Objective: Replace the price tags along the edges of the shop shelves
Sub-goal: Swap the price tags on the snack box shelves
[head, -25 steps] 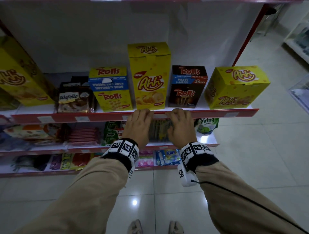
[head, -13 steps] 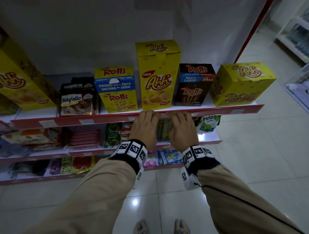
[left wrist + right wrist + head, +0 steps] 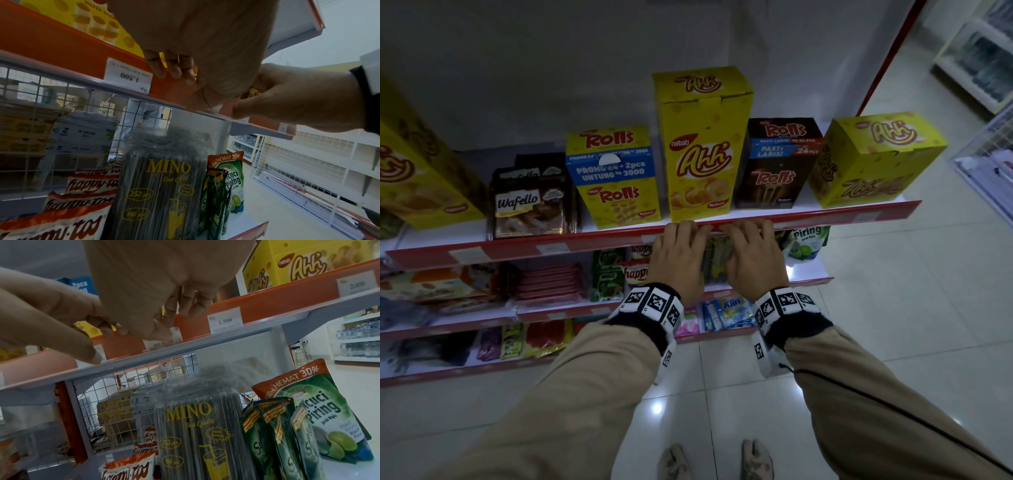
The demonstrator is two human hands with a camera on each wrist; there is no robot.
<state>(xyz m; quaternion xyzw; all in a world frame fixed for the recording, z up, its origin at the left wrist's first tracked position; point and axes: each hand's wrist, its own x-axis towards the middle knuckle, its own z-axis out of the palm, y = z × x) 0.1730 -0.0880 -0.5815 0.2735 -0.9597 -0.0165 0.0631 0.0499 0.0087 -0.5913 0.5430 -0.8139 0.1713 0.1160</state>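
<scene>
The red price strip [image 3: 599, 241] runs along the front of the shelf of snack boxes. Below the tall yellow Ahh box [image 3: 702, 144], my left hand [image 3: 679, 246] and right hand [image 3: 751, 246] sit side by side on it. Each hooks its fingers over the strip's top edge with the thumb at the lower edge. In the right wrist view my right hand [image 3: 174, 324] has its thumb on a white price tag [image 3: 164, 341] seated in the strip. My left hand [image 3: 191, 84] pinches the strip just right of a 1.500 tag [image 3: 128, 76]. Another 1.500 tag [image 3: 225, 320] sits right of my right hand.
Rolls boxes [image 3: 616, 174] and a Wafello pack [image 3: 530, 205] flank the tall box. The shelf below holds a Mino straw pack [image 3: 197, 434], Happy Tos bags [image 3: 82, 186] and green dish-soap pouches [image 3: 320, 415]. White tiled floor [image 3: 893, 308] lies to the right, with other racks beyond.
Both hands stay on the same stretch of strip under the tall box. Only the head view has drifted a little, so the shelf sits further right in the picture.
</scene>
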